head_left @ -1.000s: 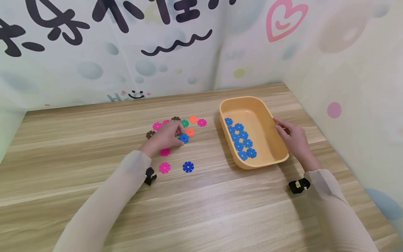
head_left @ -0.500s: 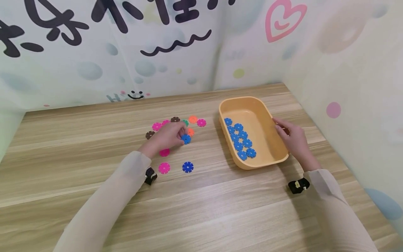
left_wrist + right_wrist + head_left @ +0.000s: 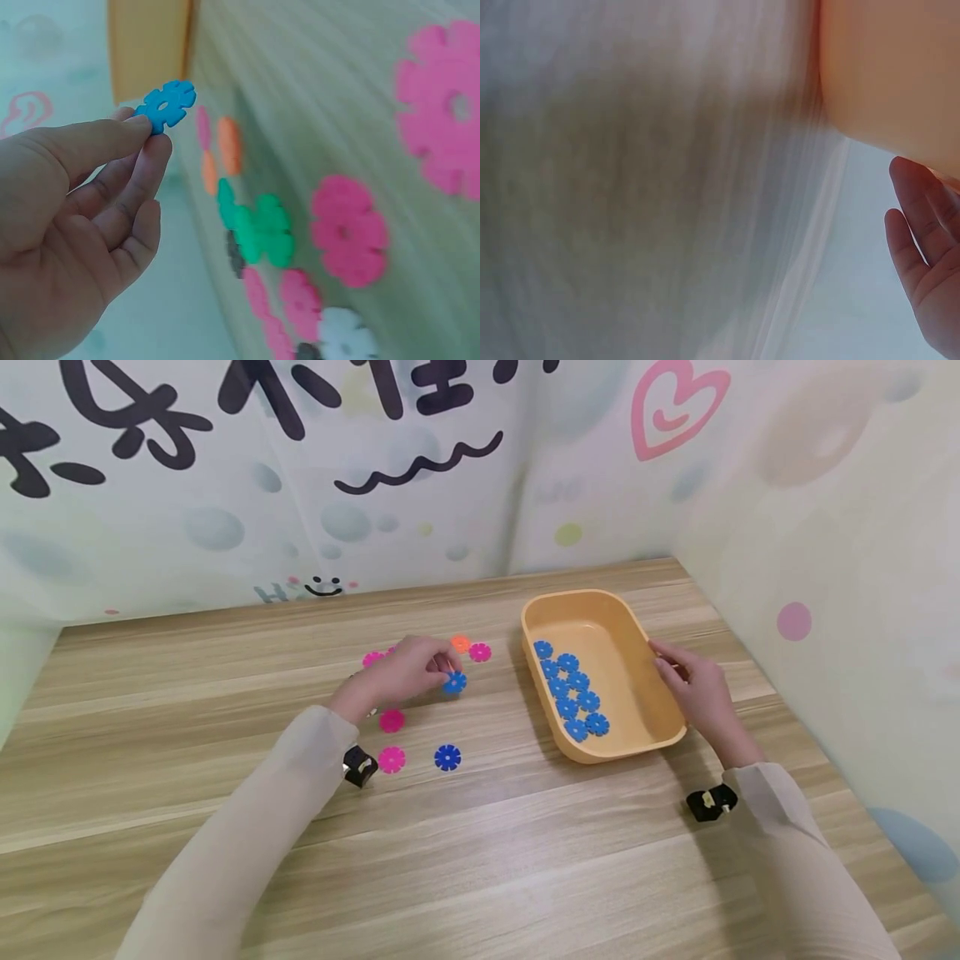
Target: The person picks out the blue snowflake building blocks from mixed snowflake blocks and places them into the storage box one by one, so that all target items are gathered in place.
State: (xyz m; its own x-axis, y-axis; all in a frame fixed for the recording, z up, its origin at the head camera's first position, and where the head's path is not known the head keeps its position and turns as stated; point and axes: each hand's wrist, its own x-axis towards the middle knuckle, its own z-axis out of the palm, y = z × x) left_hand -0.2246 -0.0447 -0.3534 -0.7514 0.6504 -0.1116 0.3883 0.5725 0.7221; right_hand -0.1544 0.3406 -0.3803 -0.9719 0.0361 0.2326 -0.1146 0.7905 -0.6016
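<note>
My left hand (image 3: 405,672) pinches a light-blue notched plastic disc (image 3: 454,683) between thumb and fingertips, held above the table. The left wrist view shows the disc (image 3: 166,106) tilted at the fingertips. On the far right, my right hand (image 3: 693,685) holds the rim of a yellow-orange plastic bin (image 3: 577,753). In the right wrist view its fingers (image 3: 911,255) lie by the bin's outer wall (image 3: 900,82); the thumb is hidden there. Several blue discs (image 3: 567,708) lie in the bin along its left side.
Loose discs lie about the left hand: pink (image 3: 392,760), dark blue (image 3: 447,757), orange (image 3: 461,644), and in the left wrist view green (image 3: 274,229) and white (image 3: 346,334). The hand covers some in the head view. Printed walls (image 3: 300,543) border the wooden table (image 3: 480,877).
My left hand has lifted the light-blue disc and moved slightly right, toward the bin. The right hand and bin stay where they were.
</note>
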